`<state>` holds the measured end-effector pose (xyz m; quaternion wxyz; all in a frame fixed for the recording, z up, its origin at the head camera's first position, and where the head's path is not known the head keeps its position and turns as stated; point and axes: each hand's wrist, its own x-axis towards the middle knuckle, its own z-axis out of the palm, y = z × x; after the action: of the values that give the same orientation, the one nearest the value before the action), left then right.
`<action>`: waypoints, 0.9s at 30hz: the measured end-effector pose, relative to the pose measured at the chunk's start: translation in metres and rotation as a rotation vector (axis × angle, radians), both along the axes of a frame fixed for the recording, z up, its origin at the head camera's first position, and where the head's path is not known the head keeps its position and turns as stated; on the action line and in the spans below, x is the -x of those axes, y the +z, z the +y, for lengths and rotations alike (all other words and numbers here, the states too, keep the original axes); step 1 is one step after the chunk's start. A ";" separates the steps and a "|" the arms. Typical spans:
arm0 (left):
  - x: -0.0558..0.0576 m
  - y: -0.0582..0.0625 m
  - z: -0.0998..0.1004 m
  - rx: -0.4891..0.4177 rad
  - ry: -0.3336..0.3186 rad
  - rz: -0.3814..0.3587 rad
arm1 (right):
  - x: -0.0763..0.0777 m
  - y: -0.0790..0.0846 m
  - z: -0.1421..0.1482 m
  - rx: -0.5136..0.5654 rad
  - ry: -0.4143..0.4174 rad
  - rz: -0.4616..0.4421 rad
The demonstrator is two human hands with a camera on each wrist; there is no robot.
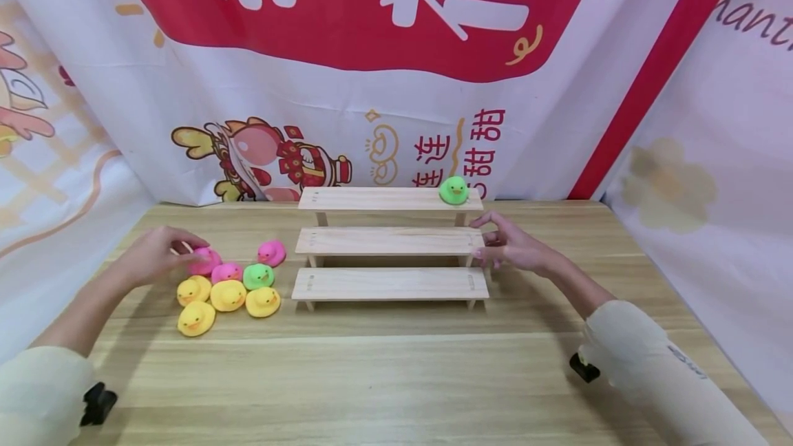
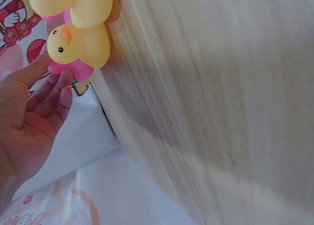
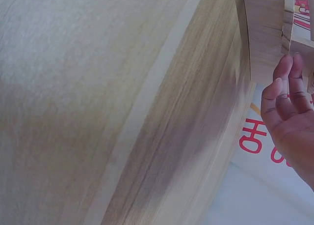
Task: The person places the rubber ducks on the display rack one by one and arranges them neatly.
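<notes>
My left hand [image 1: 157,253] holds a pink rubber duck [image 1: 204,261] at the back left of a cluster, thumb and fingers around it. In the left wrist view, a yellow duck [image 2: 81,45] partly hides that pink one. Close by lie another pink duck [image 1: 226,273], a green duck [image 1: 258,277] and several yellow ducks [image 1: 228,296]. My right hand [image 1: 511,245] grips the right end of the middle tier of a three-step wooden stand [image 1: 387,241], and its fingertips meet the wood in the right wrist view. One green duck [image 1: 455,190] sits on the top tier's right end.
A third pink duck [image 1: 271,253] lies a little apart, between the cluster and the stand. The wood-grain table [image 1: 384,384] meets a printed white and red cloth [image 1: 347,115] behind the stand. Cloth panels also hang at both sides.
</notes>
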<state>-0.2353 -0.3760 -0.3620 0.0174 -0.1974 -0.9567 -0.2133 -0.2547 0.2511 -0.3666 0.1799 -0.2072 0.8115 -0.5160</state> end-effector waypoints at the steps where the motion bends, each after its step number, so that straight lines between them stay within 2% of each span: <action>1: 0.000 0.001 0.000 -0.001 -0.004 0.010 | 0.000 0.000 0.000 -0.001 0.001 0.002; 7: -0.003 0.008 0.001 -0.028 -0.025 0.065 | -0.001 0.001 0.000 -0.006 -0.003 0.002; 14: -0.005 0.017 0.008 -0.096 -0.035 0.074 | 0.001 0.000 0.001 0.009 0.000 -0.013; 23: -0.004 0.024 0.019 -0.122 -0.078 0.138 | 0.000 -0.001 0.001 0.009 -0.002 -0.017; 27: -0.004 0.028 0.024 -0.123 -0.056 0.126 | 0.000 0.000 0.001 0.010 -0.005 -0.019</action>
<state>-0.2309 -0.3520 -0.3341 0.0838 -0.2358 -0.9328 -0.2592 -0.2546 0.2520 -0.3666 0.1855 -0.2011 0.8075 -0.5227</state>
